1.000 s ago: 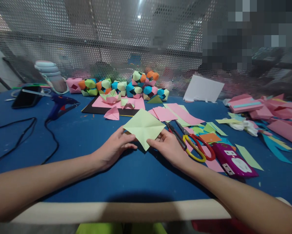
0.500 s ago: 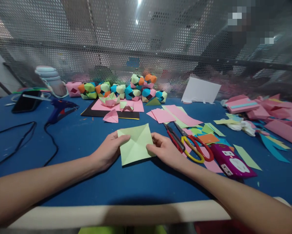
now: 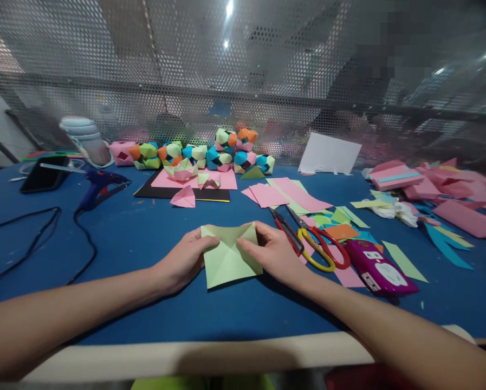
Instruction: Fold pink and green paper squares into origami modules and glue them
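Between both hands is a square of light green paper (image 3: pixel 231 265) with crossing creases, held a little above the blue table. My left hand (image 3: pixel 188 260) pinches its left edge, thumb on top and fingers behind. On the right edge, my right hand (image 3: pixel 277 254) grips it with the thumb pressed on the face near the upper middle. The paper's top edge dips inward between the thumbs. Just right of my right hand lie scissors (image 3: pixel 322 249) with red and yellow handles and a red-and-black cutter-like tool (image 3: pixel 289 233).
Folded paper balls (image 3: pixel 218 157) are lined up at the back. A blue glue gun (image 3: pixel 100 187), a phone (image 3: pixel 45 173) and a bottle (image 3: pixel 86 141) stand left. Pink sheets (image 3: pixel 295 194), a purple packet (image 3: pixel 381 269) and paper scraps (image 3: pixel 449 184) lie right.
The green paper has come down slightly toward me. Its top edge now bends inward, and my right thumb has moved up and left across its face.
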`<state>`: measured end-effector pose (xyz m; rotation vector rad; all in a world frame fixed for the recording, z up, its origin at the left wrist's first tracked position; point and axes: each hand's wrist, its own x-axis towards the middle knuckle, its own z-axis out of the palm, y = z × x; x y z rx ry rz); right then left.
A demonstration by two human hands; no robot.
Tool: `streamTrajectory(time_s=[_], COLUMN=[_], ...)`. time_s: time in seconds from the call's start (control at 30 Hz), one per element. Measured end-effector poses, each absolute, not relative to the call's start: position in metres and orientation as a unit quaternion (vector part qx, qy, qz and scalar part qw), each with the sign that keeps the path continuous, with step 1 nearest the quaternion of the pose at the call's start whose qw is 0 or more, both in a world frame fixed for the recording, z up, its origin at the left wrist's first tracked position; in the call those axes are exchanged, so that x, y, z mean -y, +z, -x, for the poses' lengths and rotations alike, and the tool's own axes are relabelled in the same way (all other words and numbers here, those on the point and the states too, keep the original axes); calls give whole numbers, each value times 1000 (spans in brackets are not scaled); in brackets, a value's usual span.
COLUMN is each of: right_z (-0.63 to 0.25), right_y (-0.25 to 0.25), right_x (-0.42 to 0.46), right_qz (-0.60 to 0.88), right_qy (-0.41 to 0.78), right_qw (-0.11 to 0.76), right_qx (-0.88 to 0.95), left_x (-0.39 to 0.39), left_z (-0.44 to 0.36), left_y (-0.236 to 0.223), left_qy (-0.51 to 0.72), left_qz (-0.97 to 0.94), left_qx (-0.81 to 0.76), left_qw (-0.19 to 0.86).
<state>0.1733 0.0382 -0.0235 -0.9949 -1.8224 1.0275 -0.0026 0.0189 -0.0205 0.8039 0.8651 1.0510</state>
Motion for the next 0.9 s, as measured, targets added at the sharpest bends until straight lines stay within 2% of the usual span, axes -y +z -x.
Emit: streamTrajectory(time_s=[0.3, 0.47, 0.7, 0.9], right_z=[-172, -173, -177, -191], right_y=[-23, -26, -18, -5], right_x=[-36, -37, -43, -48], right_qz=[362, 407, 409, 428], right_qy=[365, 368, 477, 497], right_qw=[386, 369, 324, 256], right_qx=[766, 750, 707, 710], left_x=[-23, -24, -23, -23], left_z=[7, 6, 13, 16], left_y=[-23, -18, -16, -15], left_qy=[517, 520, 484, 435], left_qz=[-342, -319, -332, -376], left_qx=[-386, -369, -357, -398], left_qw=[684, 702, 727, 714])
